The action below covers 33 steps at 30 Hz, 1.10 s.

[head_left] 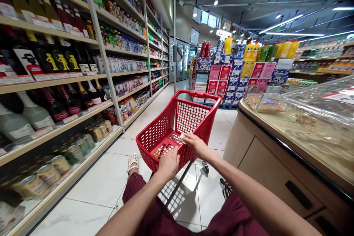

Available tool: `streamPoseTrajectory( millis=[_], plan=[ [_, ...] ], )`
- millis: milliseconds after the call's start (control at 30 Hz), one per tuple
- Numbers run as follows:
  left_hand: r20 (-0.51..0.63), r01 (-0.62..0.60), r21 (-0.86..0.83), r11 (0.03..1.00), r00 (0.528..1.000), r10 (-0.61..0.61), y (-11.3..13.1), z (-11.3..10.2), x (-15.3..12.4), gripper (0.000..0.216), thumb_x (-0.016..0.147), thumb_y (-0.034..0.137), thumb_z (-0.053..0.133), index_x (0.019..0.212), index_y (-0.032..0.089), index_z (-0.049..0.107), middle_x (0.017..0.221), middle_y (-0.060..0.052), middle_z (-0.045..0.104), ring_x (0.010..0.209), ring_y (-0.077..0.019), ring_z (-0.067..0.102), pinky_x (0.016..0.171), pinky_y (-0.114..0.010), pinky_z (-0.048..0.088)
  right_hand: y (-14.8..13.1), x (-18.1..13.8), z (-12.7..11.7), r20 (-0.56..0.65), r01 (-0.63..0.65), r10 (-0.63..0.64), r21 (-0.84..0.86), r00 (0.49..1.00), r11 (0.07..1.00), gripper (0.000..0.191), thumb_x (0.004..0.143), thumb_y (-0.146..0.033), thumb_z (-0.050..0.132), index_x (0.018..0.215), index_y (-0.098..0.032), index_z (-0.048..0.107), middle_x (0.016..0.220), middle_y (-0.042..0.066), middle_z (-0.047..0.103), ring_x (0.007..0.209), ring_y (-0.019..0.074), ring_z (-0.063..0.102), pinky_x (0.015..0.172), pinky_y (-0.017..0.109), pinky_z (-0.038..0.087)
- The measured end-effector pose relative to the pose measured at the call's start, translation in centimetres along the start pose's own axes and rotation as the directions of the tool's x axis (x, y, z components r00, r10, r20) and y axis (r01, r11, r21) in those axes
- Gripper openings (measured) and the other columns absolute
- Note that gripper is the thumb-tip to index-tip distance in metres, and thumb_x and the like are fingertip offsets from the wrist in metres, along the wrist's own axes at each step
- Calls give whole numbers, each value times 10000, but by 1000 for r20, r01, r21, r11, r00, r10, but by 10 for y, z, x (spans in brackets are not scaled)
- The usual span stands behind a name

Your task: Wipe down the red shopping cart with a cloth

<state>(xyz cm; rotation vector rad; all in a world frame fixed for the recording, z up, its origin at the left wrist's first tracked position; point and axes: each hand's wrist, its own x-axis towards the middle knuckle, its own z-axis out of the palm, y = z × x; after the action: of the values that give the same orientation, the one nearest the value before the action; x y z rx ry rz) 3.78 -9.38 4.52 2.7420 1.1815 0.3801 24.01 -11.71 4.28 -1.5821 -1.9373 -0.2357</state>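
1. Red cart (166, 129) sits mid-aisle, just ahead, with shelves (55, 81) on the left.
2. Left hand (168, 163) grips the near rim, fingers curled over it.
3. Right hand (197, 145) is closed too, pinching a white scrap (181, 138) against the rim at its fingertips.

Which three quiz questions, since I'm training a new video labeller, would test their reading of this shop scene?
1. True or false: the left hand and the right hand are both at the near rim of the red basket.
2. The shelves on the person's left hold mostly: A bottles and cans, B shoes, C books.
3. Fill in: the right hand holds a small ___ scrap at that rim.
Key: 1 true; 2 A; 3 white.
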Motion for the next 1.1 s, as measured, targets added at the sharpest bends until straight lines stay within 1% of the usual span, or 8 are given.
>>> streamPoseTrajectory(
  millis=[167,300,367,433,567,700,900,1100],
  plan=[
    [-109,-157,-66,985,983,149,-24,2,-7,348,856,409,389,1088,199,540,1154,-64,586,1114,-211,478,1023,-466,220,-5,-7,2,-30,-66,67,30,997,997,352,846,-144,369,1107,-174,602,1203,117,554,1116,217,500,925,392,417],
    [-130,-249,-103,963,963,235,-17,15,-6,275,877,314,352,857,201,601,998,-31,643,1006,-166,534,1017,-428,240,-29,-23,12,-9,89,-88,69,996,994,296,818,-145,460,1048,-234,623,1114,69,612,1104,188,503,970,394,381],
    [-97,-319,-97,943,946,311,-17,19,-2,196,844,280,413,858,200,592,965,-27,645,984,-160,543,1028,-410,237,-32,-31,16,-42,80,-78,48,996,996,310,804,-121,462,1050,-222,623,1101,85,618,1114,203,499,982,434,366],
    [-97,-288,-62,956,955,282,-26,19,3,179,777,280,511,918,196,580,1044,-52,622,1067,-201,504,1049,-455,192,-25,-41,19,-101,-39,41,22,994,999,346,794,-92,432,1063,-200,620,1120,107,608,1129,219,494,961,450,392],
    [-184,-58,-12,998,981,55,-51,21,11,260,712,302,583,942,181,575,1200,-102,542,1212,-294,371,1038,-570,105,-16,-69,35,-235,-180,190,64,953,982,460,778,-51,356,1146,-218,576,1212,90,553,1214,215,416,955,435,420],
    [-186,-54,-57,997,982,43,-48,25,15,172,734,256,552,893,203,586,1120,-73,596,1184,-292,400,1019,-616,65,-40,-82,64,-344,-225,250,113,905,968,577,767,-13,304,1268,-259,450,1293,57,484,1266,192,338,999,450,376],
    [-125,-75,-100,992,990,63,-31,22,19,132,721,198,537,845,195,581,1030,-76,633,1160,-281,425,1006,-626,48,-46,-66,76,-391,-65,71,27,918,997,583,802,-16,310,1315,-289,358,1320,52,454,1283,178,302,1021,466,342],
    [-80,-114,-101,988,991,106,-37,25,24,284,664,101,511,923,199,577,1121,-72,601,1203,-268,397,1020,-623,32,-27,-127,95,-298,-22,11,-34,955,999,616,797,-14,311,1339,-305,309,1292,32,487,1248,167,368,963,381,434]
  ],
)
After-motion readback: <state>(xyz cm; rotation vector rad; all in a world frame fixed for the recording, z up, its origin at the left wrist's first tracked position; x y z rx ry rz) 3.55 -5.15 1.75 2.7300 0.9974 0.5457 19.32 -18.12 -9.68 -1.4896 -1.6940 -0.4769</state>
